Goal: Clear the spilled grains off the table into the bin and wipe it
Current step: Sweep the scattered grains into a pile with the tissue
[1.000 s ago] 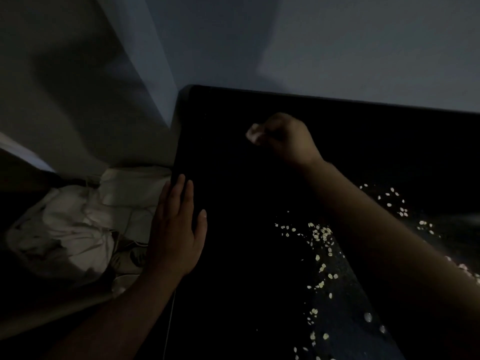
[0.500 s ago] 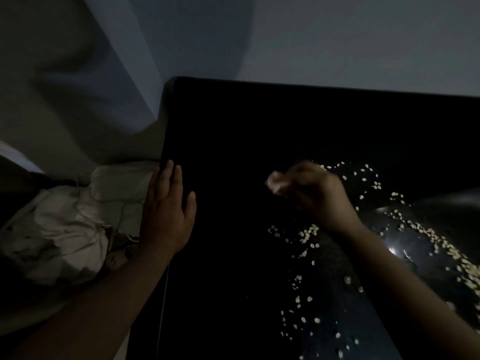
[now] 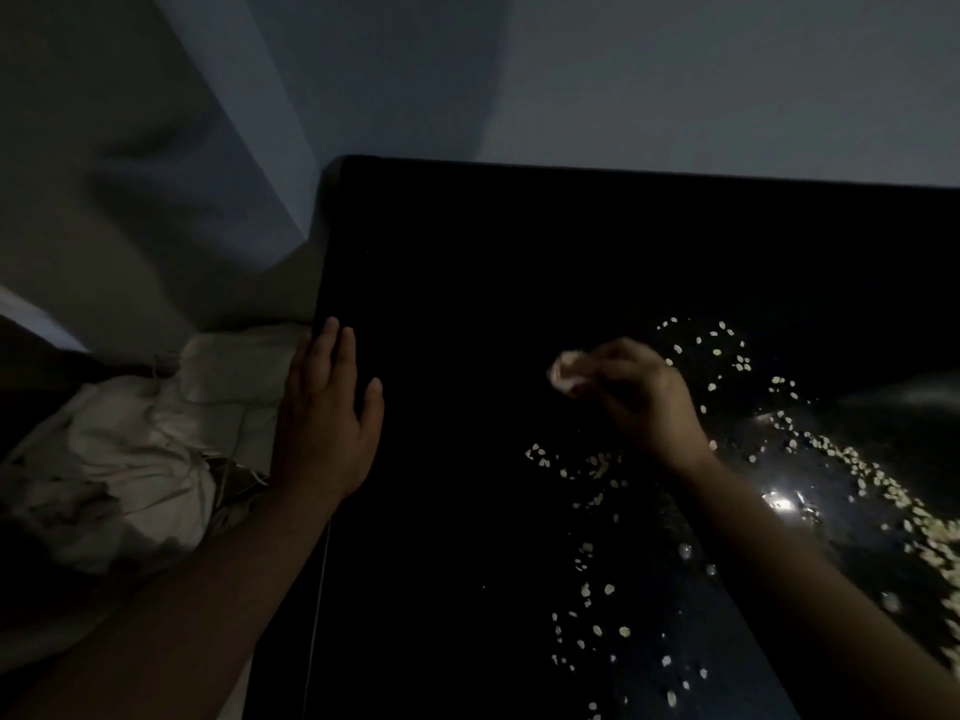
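Observation:
The scene is dim. A black glossy table [image 3: 467, 304] fills the middle and right. Pale spilled grains [image 3: 852, 459] lie scattered over its right half, thickest in a band toward the right edge, with more [image 3: 587, 631] near the front. My right hand [image 3: 639, 402] is over the table's middle, fingers curled round a small pale wad of cloth or tissue [image 3: 563, 371] that sticks out to the left. My left hand [image 3: 327, 418] lies flat, fingers straight, on the table's left edge.
A bin lined with a crumpled pale bag [image 3: 130, 459] stands on the floor just left of the table, beside my left hand. Grey walls [image 3: 675, 70] meet in a corner behind the table. A bright light reflection [image 3: 779, 501] glints on the tabletop.
My right hand with the wad has come from the table's far middle toward me and to the right, into the grains. The left hand has stayed on the table's edge.

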Demonstrator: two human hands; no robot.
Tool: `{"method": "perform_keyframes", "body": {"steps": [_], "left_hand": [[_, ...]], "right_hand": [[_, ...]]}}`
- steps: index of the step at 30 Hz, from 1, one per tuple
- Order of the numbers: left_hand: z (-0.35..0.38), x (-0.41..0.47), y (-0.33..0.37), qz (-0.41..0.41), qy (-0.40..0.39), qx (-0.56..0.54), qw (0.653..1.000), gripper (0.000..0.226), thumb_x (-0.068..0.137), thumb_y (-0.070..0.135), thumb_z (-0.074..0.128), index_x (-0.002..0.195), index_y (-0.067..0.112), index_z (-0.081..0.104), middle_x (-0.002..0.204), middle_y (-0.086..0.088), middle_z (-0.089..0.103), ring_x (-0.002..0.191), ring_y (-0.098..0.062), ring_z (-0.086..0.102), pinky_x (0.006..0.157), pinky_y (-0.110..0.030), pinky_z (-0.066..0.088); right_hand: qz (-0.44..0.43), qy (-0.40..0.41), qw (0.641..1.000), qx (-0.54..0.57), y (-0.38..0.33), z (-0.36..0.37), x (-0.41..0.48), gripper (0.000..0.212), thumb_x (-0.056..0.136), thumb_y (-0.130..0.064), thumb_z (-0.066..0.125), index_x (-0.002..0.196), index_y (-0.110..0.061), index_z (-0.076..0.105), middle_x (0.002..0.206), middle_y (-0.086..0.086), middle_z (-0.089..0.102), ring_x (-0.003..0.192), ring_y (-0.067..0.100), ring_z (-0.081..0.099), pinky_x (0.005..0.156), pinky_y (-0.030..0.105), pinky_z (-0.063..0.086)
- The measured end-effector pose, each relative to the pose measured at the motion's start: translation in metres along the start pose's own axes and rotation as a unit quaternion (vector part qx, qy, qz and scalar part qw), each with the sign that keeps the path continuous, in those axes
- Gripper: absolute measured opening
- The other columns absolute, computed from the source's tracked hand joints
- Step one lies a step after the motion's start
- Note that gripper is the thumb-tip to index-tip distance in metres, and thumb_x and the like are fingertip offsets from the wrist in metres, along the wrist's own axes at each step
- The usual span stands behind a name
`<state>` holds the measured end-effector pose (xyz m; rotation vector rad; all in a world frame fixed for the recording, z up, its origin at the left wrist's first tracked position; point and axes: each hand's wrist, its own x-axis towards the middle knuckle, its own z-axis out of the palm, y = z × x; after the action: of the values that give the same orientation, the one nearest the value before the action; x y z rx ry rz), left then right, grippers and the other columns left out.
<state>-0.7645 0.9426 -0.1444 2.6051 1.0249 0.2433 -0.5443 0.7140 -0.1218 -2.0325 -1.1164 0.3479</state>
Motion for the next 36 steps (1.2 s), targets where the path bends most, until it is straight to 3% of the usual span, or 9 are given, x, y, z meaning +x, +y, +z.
{"method": "perform_keyframes", "body": {"steps": [4,9,14,18,21,24,26,30,36], "left_hand": [[-0.001,-0.002,-0.001,-0.001,-0.011,-0.013,1.0,0.064,0.094,0.044,0.028,0.149,0.01,0.026,0.159,-0.002,0.013,0.143,-0.03,0.017,0.114,-0.043,0.023],[-0.008,-0.003,0.006,-0.002,-0.034,-0.035,0.999,0.069,0.092,0.047,0.026,0.148,0.007,0.028,0.159,-0.007,0.015,0.144,-0.033,0.016,0.114,-0.049,0.024],[-0.019,-0.005,0.011,0.04,-0.065,0.043,0.996,0.077,0.089,0.053,0.018,0.143,0.003,0.037,0.155,-0.013,0.027,0.144,-0.032,0.016,0.113,-0.054,0.021],[-0.021,-0.014,0.033,0.156,-0.089,-0.053,0.982,0.076,0.09,0.055,0.019,0.145,0.005,0.036,0.156,-0.007,0.026,0.146,-0.023,0.014,0.116,-0.048,0.021],[-0.02,-0.018,0.054,0.177,-0.147,-0.136,0.964,0.08,0.086,0.061,0.019,0.148,0.013,0.029,0.157,0.005,0.018,0.146,-0.01,0.005,0.118,-0.039,0.018],[-0.015,-0.015,0.078,0.163,-0.176,-0.145,0.96,0.088,0.08,0.066,0.013,0.151,0.015,0.021,0.157,0.008,0.013,0.146,-0.007,0.002,0.119,-0.036,0.016],[-0.008,-0.013,0.093,0.17,-0.171,-0.117,0.963,0.088,0.079,0.066,0.01,0.151,0.016,0.019,0.158,0.007,0.012,0.146,-0.008,0.002,0.119,-0.036,0.015],[0.019,-0.003,0.106,0.172,-0.127,-0.116,0.97,0.09,0.085,0.073,0.006,0.15,0.012,0.022,0.155,0.005,0.017,0.142,-0.006,0.005,0.119,-0.036,0.009],[0.043,-0.002,0.103,0.188,-0.038,-0.085,0.978,0.069,0.1,0.054,0.012,0.142,0.009,0.041,0.151,-0.004,0.034,0.143,-0.016,0.022,0.116,-0.043,0.018]], "right_hand": [[0.0,-0.034,0.998,0.048,-0.023,-0.002,-0.036,0.025,0.087,-0.039,0.067,0.112,-0.033,0.07,0.099,-0.013,0.065,0.092,0.003,0.063,0.081,0.014,0.048],[0.027,0.024,0.996,0.081,-0.058,-0.013,-0.049,0.022,0.086,-0.023,0.07,0.107,-0.028,0.073,0.099,-0.012,0.065,0.093,0.005,0.065,0.079,0.013,0.05],[0.051,0.045,0.995,0.07,-0.071,-0.016,-0.066,0.024,0.086,-0.013,0.073,0.106,-0.026,0.075,0.098,-0.01,0.066,0.091,0.005,0.067,0.08,0.016,0.052],[0.088,0.078,0.989,0.087,-0.072,-0.021,-0.073,0.018,0.088,-0.02,0.07,0.103,-0.029,0.076,0.096,-0.009,0.066,0.089,0.008,0.067,0.076,0.022,0.055],[0.116,0.105,0.983,0.095,-0.061,-0.034,-0.069,0.015,0.089,-0.023,0.07,0.103,-0.026,0.077,0.097,-0.007,0.067,0.091,0.008,0.068,0.078,0.029,0.057],[0.121,0.122,0.981,0.089,-0.04,-0.054,-0.056,0.016,0.091,-0.017,0.068,0.104,-0.022,0.077,0.098,-0.007,0.065,0.082,0.004,0.066,0.064,0.019,0.053],[0.114,0.124,0.983,0.076,-0.026,-0.067,-0.047,0.015,0.091,-0.019,0.067,0.103,-0.022,0.076,0.097,-0.007,0.064,0.08,0.004,0.064,0.06,0.015,0.05],[0.087,0.127,0.987,0.054,0.007,-0.085,-0.024,0.015,0.091,-0.024,0.068,0.104,-0.031,0.073,0.097,-0.008,0.062,0.084,0.003,0.064,0.068,0.011,0.049],[0.066,0.124,0.99,0.027,0.047,-0.097,0.027,0.016,0.091,-0.026,0.067,0.105,-0.023,0.075,0.1,-0.01,0.061,0.09,0.001,0.061,0.077,0.013,0.05]]}}
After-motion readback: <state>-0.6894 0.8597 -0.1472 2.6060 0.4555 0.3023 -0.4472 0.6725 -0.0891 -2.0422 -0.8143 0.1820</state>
